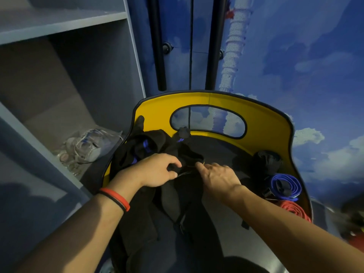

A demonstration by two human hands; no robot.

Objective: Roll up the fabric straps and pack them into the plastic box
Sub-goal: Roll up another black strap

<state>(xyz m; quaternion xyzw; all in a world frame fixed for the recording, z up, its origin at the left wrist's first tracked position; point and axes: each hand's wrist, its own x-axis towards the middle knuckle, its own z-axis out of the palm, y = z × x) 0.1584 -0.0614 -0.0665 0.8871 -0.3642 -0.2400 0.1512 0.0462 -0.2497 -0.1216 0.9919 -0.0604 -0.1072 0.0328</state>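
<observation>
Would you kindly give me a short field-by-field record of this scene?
container: yellow-walled bin, handle cut-out in its far wall
contents: black fabric piled in the middle
left hand: pinches the black fabric
right hand: fingertips on the fabric, grip hidden
rolled straps: blue strap roll and red strap roll by the bin's right wall
shelf: clear bag lying on it

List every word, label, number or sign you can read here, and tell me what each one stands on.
No readable text in this view.
Yellow bin, rolled blue strap, red strap, black fabric: no lettering shows.
Red wristband: plain.
Clear bag on the shelf: too blurred to tell whether anything is printed.
</observation>
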